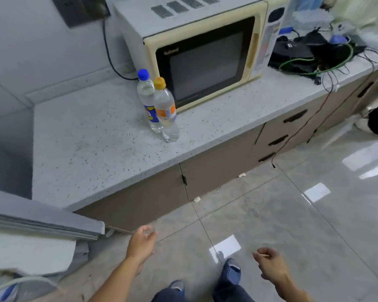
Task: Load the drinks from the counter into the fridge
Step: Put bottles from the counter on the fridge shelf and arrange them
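Head view shows you standing on a glossy grey tiled floor [271, 214], facing a speckled grey counter [85, 144]. Two clear plastic drink bottles stand upright on that counter, just in front of the left corner of a cream microwave [203, 57]. The blue-capped bottle [147, 99] sits slightly behind and to the left; the orange-capped bottle [165, 110] stands in front of it, and the two overlap so closely that they look to be touching. Both stand a little way back from the counter's front edge.

Your left hand [142, 243] hangs low in front of the cabinet doors [162, 192], well below the counter top and well apart from the bottles. Its fingers are loosely curled and hold nothing. Your right hand [268, 262] is out over the floor, also loosely curled with nothing in it, and it too is far from the bottles. Between your forearms you can see your feet in blue slippers [231, 271].

At the lower left, a grey fridge door [42, 219] edge juts into view, standing open beside the counter end; what lies inside is too blurred to make out. To the right of the microwave, a tangle of black gear and green cables [314, 59] covers the counter, and thin wires trail down over the drawer fronts [292, 127]. A dark power cord [109, 55] runs from a wall socket down behind the microwave.
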